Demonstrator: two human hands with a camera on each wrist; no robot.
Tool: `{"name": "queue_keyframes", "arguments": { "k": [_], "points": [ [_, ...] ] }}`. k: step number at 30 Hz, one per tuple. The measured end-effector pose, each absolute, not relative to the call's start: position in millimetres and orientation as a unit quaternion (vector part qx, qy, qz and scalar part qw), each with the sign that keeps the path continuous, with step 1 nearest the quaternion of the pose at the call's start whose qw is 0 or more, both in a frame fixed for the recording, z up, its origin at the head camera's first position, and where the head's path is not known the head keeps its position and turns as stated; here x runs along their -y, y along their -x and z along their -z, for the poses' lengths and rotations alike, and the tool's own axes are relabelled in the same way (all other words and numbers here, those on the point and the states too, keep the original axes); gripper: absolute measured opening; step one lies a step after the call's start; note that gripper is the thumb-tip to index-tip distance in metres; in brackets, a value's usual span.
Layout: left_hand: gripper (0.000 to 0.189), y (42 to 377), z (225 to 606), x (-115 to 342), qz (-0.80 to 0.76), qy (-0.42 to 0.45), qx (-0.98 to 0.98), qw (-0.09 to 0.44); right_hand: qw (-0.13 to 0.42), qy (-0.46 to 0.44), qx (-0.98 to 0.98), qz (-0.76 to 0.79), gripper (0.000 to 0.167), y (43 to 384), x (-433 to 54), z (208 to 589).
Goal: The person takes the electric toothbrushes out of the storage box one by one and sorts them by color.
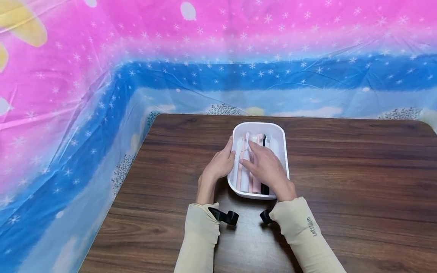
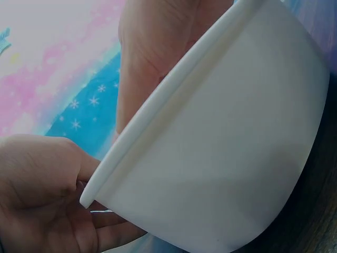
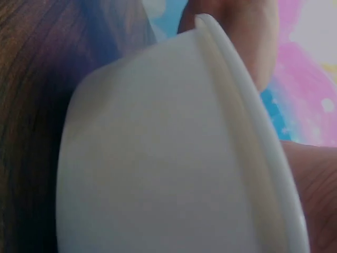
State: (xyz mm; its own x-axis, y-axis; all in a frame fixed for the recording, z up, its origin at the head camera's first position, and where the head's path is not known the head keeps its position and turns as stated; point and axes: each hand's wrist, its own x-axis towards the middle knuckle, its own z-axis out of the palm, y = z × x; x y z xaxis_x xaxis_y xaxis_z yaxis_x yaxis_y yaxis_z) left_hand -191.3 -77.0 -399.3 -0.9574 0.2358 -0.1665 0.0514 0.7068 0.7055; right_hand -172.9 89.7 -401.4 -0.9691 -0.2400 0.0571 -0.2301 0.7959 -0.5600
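Far L, your L hand is at the tray's L wall: thumb over the rim, fingers outside, so that grip looks like a light pinch on the rim, prob. to stop it sliding. The tray sits upright on the worktop, long sides near to far, within reach of both hands.

Inside, L to R: a thin pink item, the white brush, the pink brush, then a black item, mostly under your palm. All lie lengthwise, side by side, approx. parallel, prob. b/c the tray is narrow.

Your R hand comes in over the R side, thumb on the white brush's body, index near its head; prob. angled like that to clear the wall. Other fingertips are hidden, so can't tell if the R grip is closed on it.
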Motion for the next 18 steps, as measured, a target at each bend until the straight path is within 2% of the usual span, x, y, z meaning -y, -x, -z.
{"name": "queue_keyframes", "arguments": {
  "k": [18],
  "points": [
    [0.056,191.6,399.8,77.6,-0.37,-0.082,-0.918,0.118,-0.008,0.123,-0.959,0.253,0.067,166.6,-80.2,405.4]
  ]
}}
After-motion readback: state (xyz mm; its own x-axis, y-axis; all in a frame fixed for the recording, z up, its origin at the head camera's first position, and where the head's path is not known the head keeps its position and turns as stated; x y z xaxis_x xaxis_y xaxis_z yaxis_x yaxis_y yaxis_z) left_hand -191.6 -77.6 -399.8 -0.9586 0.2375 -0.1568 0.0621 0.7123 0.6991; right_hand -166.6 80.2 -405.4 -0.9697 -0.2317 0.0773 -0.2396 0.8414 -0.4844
